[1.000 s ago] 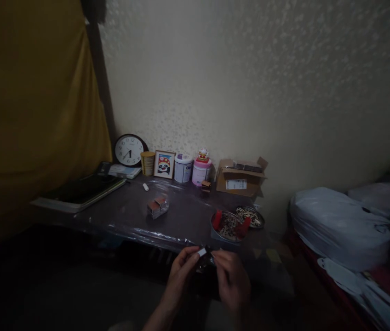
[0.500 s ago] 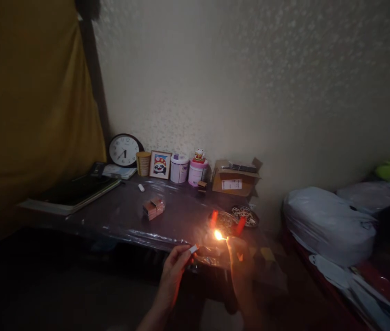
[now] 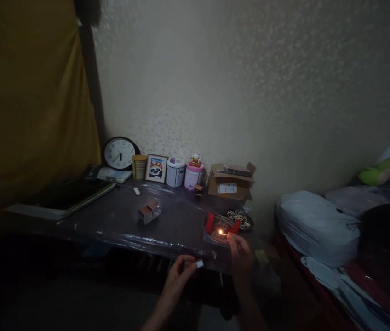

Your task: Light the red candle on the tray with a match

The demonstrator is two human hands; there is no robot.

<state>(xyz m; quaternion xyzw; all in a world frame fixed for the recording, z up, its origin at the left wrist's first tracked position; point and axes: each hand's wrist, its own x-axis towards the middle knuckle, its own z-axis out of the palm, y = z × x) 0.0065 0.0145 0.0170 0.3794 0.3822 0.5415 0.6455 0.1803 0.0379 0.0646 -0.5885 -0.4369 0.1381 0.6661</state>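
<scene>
The match (image 3: 224, 234), slim, pale and tipped with a small orange flame, sits between closed right hand (image 3: 242, 254) fingertips, while the left hand (image 3: 180, 272) pinches a small white-sided box (image 3: 199, 264), before a round tin (image 3: 212, 237), an illegible carton label (image 3: 227, 188) and a clock (image 3: 117, 151) numbered to 12.

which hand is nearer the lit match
Right: the right hand holds the match; the left hand is apart from it, lower in view and to the left, holding a small box.

dim grey light — one bright flame (image 3: 220, 232), glints on plastic tablecloth (image 3: 181, 223) — shadow below
</scene>
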